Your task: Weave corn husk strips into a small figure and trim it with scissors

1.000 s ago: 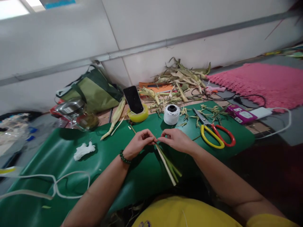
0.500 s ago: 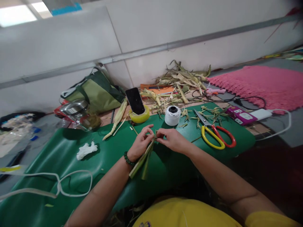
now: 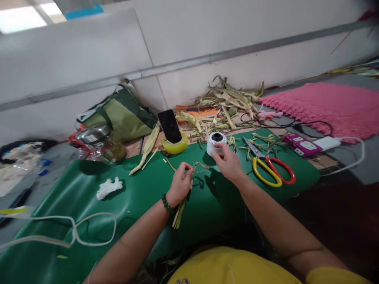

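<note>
My left hand (image 3: pixel 181 182) is closed around a bundle of green-and-tan husk strips (image 3: pixel 179 215). Their long ends hang below it, while short, frayed ends show above the fingers. A thin strand stretches from these ends toward the right. My right hand (image 3: pixel 229 163) is raised in front of the white spool of thread (image 3: pixel 211 148) and partly covers it. Its thumb and forefinger are close together; what lies between them is too small to make out. Scissors (image 3: pixel 260 159) with one yellow and one red handle lie partly open to the right.
A green mat (image 3: pixel 142 205) covers the table. Behind it, a phone (image 3: pixel 169 126) leans in a yellow tape roll (image 3: pixel 175 146), near piled dry husks (image 3: pixel 231 96). Crumpled white tissue (image 3: pixel 109 188) and a glass jar (image 3: pixel 103 146) are left; a purple power strip (image 3: pixel 302 144) is right.
My right hand has parted from the left and moved right, up to the spool. My left hand has shifted slightly right and down, keeping the husk strips, which now hang more steeply.
</note>
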### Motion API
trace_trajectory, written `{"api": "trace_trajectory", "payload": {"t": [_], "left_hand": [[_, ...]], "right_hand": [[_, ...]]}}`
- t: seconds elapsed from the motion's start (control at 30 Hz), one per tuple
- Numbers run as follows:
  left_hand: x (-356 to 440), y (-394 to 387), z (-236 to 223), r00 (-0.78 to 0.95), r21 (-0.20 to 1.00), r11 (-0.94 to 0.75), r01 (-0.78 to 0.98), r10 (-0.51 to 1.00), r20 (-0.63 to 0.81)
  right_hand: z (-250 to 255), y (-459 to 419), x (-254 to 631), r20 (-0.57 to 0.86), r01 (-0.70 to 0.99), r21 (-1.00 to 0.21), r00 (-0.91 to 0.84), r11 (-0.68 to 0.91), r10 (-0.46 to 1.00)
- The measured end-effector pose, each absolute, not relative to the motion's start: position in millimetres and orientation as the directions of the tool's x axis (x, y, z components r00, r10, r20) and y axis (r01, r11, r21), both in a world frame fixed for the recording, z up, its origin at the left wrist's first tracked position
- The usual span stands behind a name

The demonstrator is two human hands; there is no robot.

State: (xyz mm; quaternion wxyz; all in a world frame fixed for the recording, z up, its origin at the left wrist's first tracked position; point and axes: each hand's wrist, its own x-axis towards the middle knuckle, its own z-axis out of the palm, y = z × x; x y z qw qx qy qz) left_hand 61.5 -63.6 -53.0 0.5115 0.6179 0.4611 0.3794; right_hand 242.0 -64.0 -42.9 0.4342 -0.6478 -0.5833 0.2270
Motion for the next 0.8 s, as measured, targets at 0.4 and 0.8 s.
{"api": "trace_trajectory", "payload": {"t": [0.4, 0.8], "left_hand": [[66, -60, -54, 0.165, 0.989, 0.003, 0.147, 0.986, -0.027], [66, -60, -51, 0.259, 0.998, 0.051, 0.044, 0.964, -0.06]], "right_hand": [[-25, -109, 202, 0.06, 0.731, -0.657, -0.195, 0.186, 0.979], [-39, -86, 230, 0.25, 0.868, -0.493, 0.07, 0.065, 0.966]]}}
